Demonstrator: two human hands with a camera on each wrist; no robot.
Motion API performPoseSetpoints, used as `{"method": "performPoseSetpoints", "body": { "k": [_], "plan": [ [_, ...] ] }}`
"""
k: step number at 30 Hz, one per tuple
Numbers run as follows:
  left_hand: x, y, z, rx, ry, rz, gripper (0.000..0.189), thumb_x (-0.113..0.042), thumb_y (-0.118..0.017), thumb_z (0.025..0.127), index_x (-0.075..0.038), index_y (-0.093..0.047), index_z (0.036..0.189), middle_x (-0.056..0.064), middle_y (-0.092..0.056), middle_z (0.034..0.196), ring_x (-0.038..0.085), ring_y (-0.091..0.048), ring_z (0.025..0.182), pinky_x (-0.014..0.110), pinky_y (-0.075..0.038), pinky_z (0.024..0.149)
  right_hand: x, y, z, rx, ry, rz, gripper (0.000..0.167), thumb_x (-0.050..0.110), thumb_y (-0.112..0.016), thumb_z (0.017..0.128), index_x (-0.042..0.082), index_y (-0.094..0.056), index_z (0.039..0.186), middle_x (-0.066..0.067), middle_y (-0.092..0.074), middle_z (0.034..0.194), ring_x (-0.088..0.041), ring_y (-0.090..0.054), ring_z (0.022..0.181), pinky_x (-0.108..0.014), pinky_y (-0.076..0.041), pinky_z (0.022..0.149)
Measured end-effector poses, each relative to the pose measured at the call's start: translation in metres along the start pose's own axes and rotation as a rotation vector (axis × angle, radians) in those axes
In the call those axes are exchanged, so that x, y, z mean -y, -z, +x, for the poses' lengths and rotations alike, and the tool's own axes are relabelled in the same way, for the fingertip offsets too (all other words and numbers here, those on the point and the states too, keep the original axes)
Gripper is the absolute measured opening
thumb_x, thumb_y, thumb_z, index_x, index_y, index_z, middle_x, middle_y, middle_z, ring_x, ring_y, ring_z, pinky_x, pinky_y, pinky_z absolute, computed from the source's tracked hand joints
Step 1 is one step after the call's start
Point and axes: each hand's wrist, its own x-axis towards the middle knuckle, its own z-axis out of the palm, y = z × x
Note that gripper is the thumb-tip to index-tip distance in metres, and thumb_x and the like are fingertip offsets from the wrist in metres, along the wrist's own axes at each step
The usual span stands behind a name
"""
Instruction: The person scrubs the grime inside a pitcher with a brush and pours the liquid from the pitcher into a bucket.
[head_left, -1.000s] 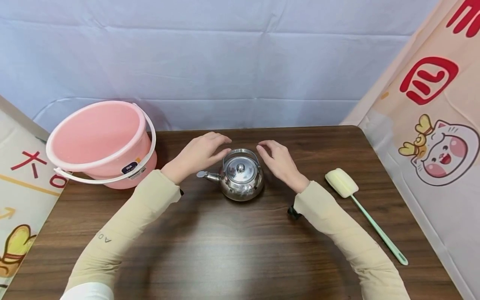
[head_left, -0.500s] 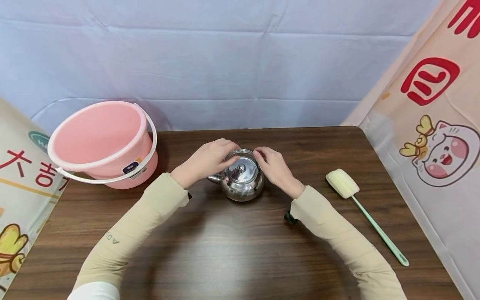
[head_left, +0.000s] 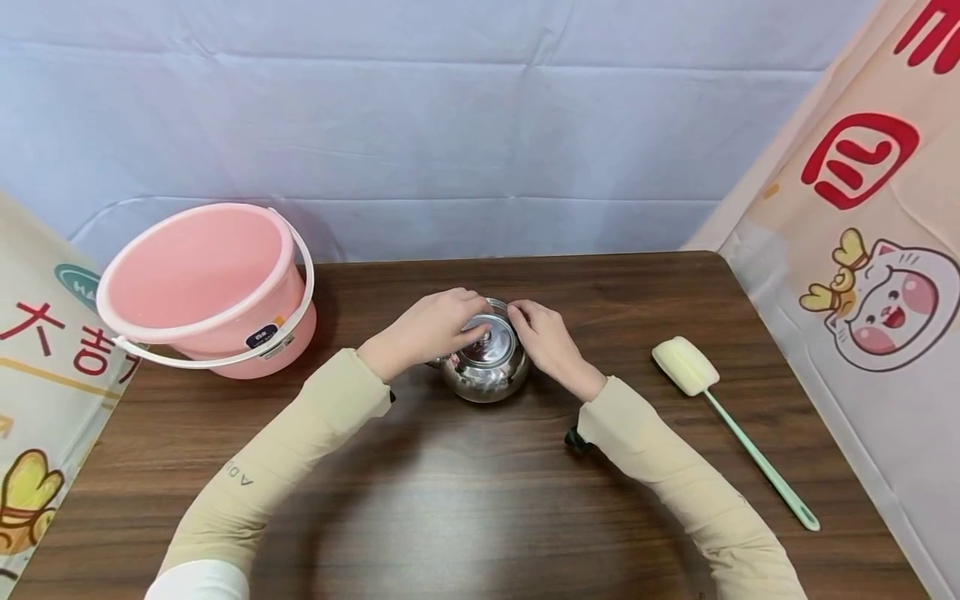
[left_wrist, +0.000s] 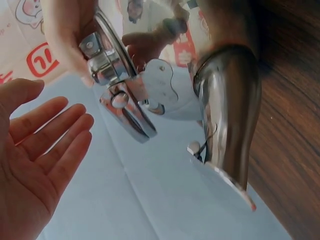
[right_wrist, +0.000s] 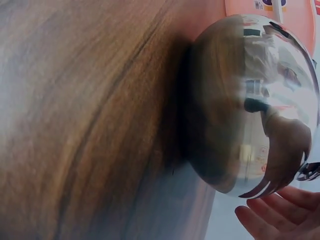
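Observation:
A shiny steel kettle (head_left: 486, 379) with a knobbed lid and a raised hoop handle stands upright on the table. My left hand (head_left: 435, 327) reaches over its left side, thumb near the lid knob. Its fingers look loosely extended in the left wrist view, apart from the handle hinge (left_wrist: 120, 100). The kettle's spout (left_wrist: 230, 110) shows its flip cap hanging open there; in the head view the left hand mostly hides it. My right hand (head_left: 551, 337) is at the kettle's right side, fingertips right at the handle. In the right wrist view its fingers (right_wrist: 267, 212) extend beside the kettle's body.
A pink bucket (head_left: 300, 325) with a white handle stands at the table's left. On the right lies a sponge brush (head_left: 686, 365) with a long green handle. The wooden table (head_left: 450, 517) meets a pale cloth backdrop (head_left: 450, 133) behind.
My left hand has moved right, from beside the kettle to over its lid, covering the spout. My right hand has come slightly down and closer to the kettle. The kettle stays put.

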Motion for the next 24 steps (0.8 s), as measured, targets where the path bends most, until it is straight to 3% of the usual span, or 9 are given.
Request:
{"method": "performPoseSetpoints", "body": {
  "k": [9, 24],
  "plan": [
    [-0.005, -0.006, 0.001, 0.084, 0.033, -0.01, 0.021, -0.019, -0.056, 0.09, -0.006, -0.063, 0.105, 0.003, -0.061, 0.1, 0.016, -0.057, 0.089, 0.03, -0.048, 0.075, 0.0, -0.004, -0.001, -0.003, -0.039, 0.036, 0.044, 0.032, -0.032, 0.099, 0.0, -0.059, 0.114, -0.015, -0.061, 0.113, -0.027, -0.054, 0.108, -0.04, -0.042, 0.091],
    [-0.001, -0.018, 0.004, 0.097, -0.007, 0.014, 0.014, -0.017, -0.057, 0.089, -0.006, -0.064, 0.095, 0.002, -0.06, 0.09, 0.014, -0.055, 0.076, 0.027, -0.047, 0.068, 0.005, -0.008, -0.005, 0.013, -0.182, 0.11, 0.051, 0.036, -0.025, 0.098, 0.003, -0.06, 0.117, -0.013, -0.059, 0.118, -0.028, -0.05, 0.115, -0.041, -0.039, 0.095]
  ]
}}
